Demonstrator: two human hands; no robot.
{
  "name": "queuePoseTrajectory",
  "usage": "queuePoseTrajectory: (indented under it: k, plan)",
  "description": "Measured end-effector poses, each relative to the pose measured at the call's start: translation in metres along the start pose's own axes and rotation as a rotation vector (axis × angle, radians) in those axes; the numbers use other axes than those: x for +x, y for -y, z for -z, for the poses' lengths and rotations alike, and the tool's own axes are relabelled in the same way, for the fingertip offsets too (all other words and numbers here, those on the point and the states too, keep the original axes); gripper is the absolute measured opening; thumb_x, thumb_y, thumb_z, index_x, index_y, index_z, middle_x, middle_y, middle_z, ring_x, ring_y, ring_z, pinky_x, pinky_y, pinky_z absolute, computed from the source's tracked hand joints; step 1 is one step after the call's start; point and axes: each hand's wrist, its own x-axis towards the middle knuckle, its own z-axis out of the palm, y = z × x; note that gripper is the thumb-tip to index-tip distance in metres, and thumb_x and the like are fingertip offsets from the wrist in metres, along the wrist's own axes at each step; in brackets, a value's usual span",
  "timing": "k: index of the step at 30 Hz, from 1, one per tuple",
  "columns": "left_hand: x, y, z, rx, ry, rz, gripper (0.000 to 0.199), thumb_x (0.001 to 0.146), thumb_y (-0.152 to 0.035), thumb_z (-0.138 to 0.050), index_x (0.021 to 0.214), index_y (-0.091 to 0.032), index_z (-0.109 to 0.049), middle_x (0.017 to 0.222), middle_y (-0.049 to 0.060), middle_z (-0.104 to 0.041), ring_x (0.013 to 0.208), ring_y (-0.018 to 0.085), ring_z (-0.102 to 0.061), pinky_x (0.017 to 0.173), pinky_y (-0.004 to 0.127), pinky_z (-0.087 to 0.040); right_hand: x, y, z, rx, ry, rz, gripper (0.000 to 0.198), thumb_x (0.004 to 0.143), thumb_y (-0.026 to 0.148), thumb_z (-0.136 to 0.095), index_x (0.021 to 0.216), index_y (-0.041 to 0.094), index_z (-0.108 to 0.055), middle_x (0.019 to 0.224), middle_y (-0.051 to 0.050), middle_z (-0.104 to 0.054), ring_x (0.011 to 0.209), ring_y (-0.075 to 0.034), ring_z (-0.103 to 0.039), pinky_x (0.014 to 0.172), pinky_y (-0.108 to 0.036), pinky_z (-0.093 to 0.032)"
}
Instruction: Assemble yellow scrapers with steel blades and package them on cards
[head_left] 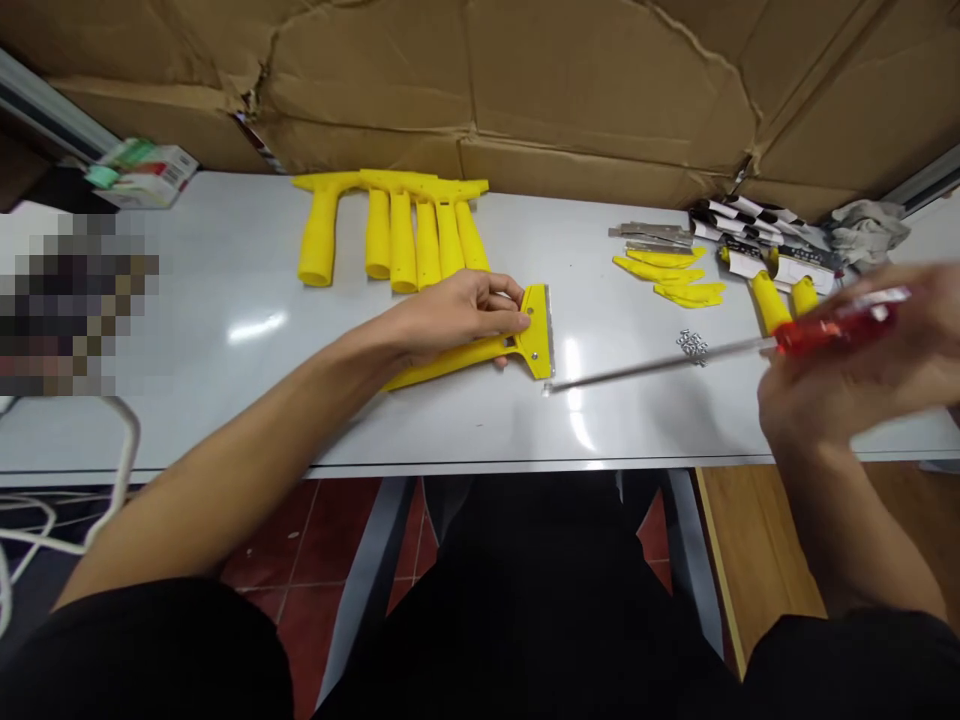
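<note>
My left hand [472, 310] is closed around the head end of a yellow scraper [538, 330], low over the white table. A metal blade edge runs along the scraper's right side, and one screw shows in its head. In my right hand [832, 370], blurred by motion, is a screwdriver [667, 362] with a red handle and a long shaft. The shaft points left, and its tip, with something small and shiny at it, is just below and right of the scraper head, apart from it. A small pile of screws [692, 346] lies behind the shaft.
Several yellow scraper handles [405, 230] lie at the back. Toward the back right are metal blades [652, 236], yellow head plates [664, 272], packaged scrapers [780, 265] and a grey cloth [870, 235]. A small box [150, 172] sits back left. Cardboard [487, 80] walls the table's rear.
</note>
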Motion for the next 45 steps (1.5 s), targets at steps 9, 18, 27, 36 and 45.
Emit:
queuePoseTrajectory:
  k: [9,18,27,36,45]
  plan:
    - [-0.004,-0.003,-0.005,-0.098,-0.043,0.012,0.033,0.071,-0.030,-0.089,0.089,-0.018,-0.063,0.085,0.004,-0.076,0.078,0.019,-0.075,0.067,0.030,-0.064,0.018,-0.076,-0.061,0.080,0.126,-0.273,0.015,0.087,0.020,-0.060,0.089,0.018,-0.045,0.075,0.005,-0.052,0.055,-0.006,-0.056,0.039,-0.017,-0.037]
    - [-0.006,-0.002,-0.004,-0.069,-0.026,-0.043,0.034,0.067,-0.023,-0.091,0.091,-0.018,-0.067,0.088,0.004,-0.078,0.078,0.018,-0.076,0.067,0.027,-0.064,0.013,-0.079,-0.058,0.049,0.119,-0.161,0.018,0.085,0.019,-0.063,0.087,0.017,-0.046,0.073,0.006,-0.052,0.058,-0.002,-0.051,0.056,-0.017,-0.045]
    - [-0.007,0.000,-0.006,-0.024,-0.048,-0.101,0.041,0.068,-0.040,-0.094,0.091,-0.019,-0.067,0.087,0.004,-0.078,0.077,0.019,-0.076,0.068,0.030,-0.066,0.016,-0.089,-0.053,0.059,0.127,-0.161,0.020,0.089,0.017,-0.064,0.086,0.019,-0.044,0.073,0.005,-0.053,0.057,-0.003,-0.050,0.057,-0.019,-0.047]
    - [-0.009,0.001,-0.008,0.010,-0.074,-0.138,0.041,0.070,-0.043,-0.093,0.090,-0.019,-0.067,0.081,0.002,-0.076,0.070,0.016,-0.074,0.063,0.025,-0.064,0.012,-0.089,-0.051,0.044,0.144,-0.190,0.022,0.089,0.024,-0.066,0.088,0.020,-0.044,0.070,0.005,-0.051,0.059,-0.004,-0.052,0.054,-0.018,-0.049]
    - [-0.009,0.002,-0.010,0.046,-0.096,-0.152,0.033,0.078,-0.043,-0.088,0.088,-0.020,-0.066,0.084,0.004,-0.078,0.070,0.016,-0.074,0.062,0.026,-0.062,0.010,-0.092,-0.049,-0.040,0.170,-0.271,0.030,0.086,0.040,-0.066,0.094,0.024,-0.041,0.074,0.003,-0.052,0.062,-0.009,-0.054,0.047,-0.023,-0.050]
